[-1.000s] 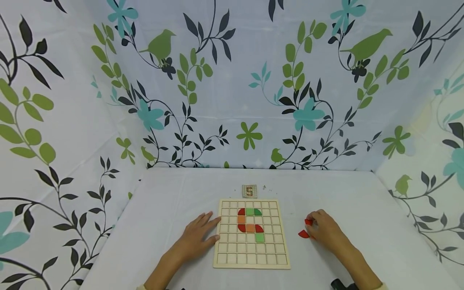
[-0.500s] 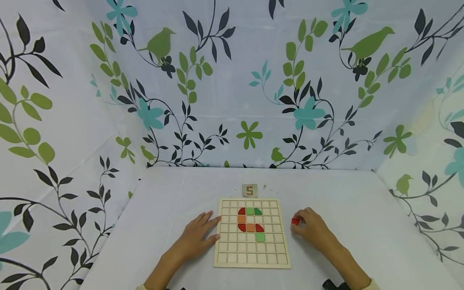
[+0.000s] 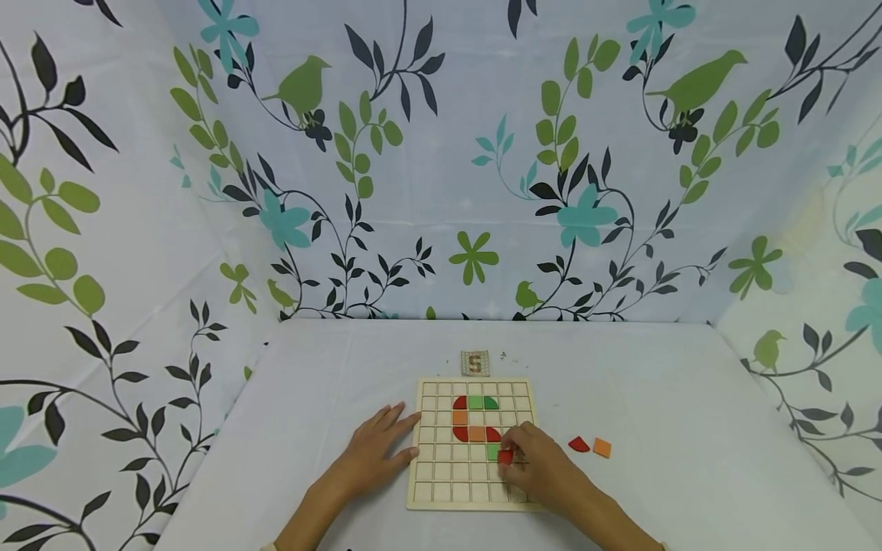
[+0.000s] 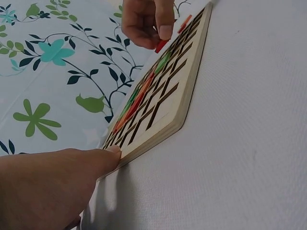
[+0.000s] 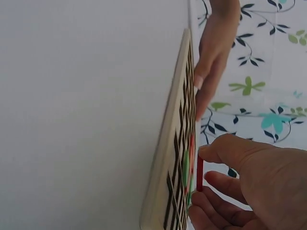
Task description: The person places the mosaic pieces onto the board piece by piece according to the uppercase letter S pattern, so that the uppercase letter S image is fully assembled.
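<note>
A square wooden grid board [image 3: 451, 490] lies on the white table, with red, green and orange tiles set in an S-like curve in its upper cells. My right hand [image 3: 540, 467] is over the board's right half and pinches a red tile [image 3: 505, 457] between thumb and fingers, close beside the light green tile [image 3: 492, 452]. In the right wrist view the red tile [image 5: 200, 175] stands edge-on between thumb and fingertips. My left hand [image 3: 379, 444] lies at the board's left edge with fingers spread, thumb [image 4: 112, 152] touching the rim in the left wrist view.
Right of the board lie a red quarter-round tile [image 3: 579, 444] and an orange square tile [image 3: 602, 448]. A small card [image 3: 475, 363] with an S-like figure sits behind the board. A patterned cloth [image 3: 413, 191] hangs at the table's back.
My right hand has picked up a red tile from the table right of the board and carried it left over the grid. The left hand has stayed in place.
</note>
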`<state>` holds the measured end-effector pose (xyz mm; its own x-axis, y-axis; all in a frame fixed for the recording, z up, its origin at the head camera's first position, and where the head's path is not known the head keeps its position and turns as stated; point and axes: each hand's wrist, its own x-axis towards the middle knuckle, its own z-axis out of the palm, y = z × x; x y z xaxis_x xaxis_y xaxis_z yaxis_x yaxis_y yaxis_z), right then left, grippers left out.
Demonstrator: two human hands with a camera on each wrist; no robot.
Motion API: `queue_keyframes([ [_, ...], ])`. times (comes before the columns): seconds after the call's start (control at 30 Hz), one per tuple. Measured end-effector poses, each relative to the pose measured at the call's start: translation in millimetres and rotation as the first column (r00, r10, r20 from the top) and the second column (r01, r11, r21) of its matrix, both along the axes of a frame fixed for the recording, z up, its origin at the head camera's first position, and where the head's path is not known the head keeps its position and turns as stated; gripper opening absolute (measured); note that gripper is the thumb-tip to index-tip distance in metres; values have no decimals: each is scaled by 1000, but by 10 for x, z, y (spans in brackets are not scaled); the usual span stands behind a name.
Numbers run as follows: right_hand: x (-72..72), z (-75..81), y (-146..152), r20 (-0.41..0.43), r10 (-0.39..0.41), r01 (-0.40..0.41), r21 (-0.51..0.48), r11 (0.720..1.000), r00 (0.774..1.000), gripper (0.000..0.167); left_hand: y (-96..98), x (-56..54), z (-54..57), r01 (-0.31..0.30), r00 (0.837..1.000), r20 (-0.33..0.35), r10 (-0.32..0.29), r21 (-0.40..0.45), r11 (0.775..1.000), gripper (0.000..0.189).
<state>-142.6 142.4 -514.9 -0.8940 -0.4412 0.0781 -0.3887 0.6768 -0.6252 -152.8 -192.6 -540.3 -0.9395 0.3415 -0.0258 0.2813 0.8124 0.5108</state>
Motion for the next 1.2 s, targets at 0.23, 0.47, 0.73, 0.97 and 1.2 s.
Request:
queue_keyframes([
  [0.23,100,-91,-121,-105,72,-72,10,997,992,19,7,14,-6,-3,1000,-12,3,-14,1000,63],
  [0.47,127,-113,-83,-119,111,-106,40,994,987,13,22,28,20,-4,1000,-4,4,5,1000,62],
  [0.73,116,-75,13,-197,202,-200,27,979,959,17,27,22,39,-9,1000,-9,9,-1,1000,62],
  [0.97,119,-100,6,-222,205,-196,64,979,953,15,12,20,54,-1,1000,-11,1,4,1000,62],
  [1.2,128,-125,-5,-264,191,-173,91,981,945,14,6,9,14,0,1000,-16,0,7,1000,62],
])
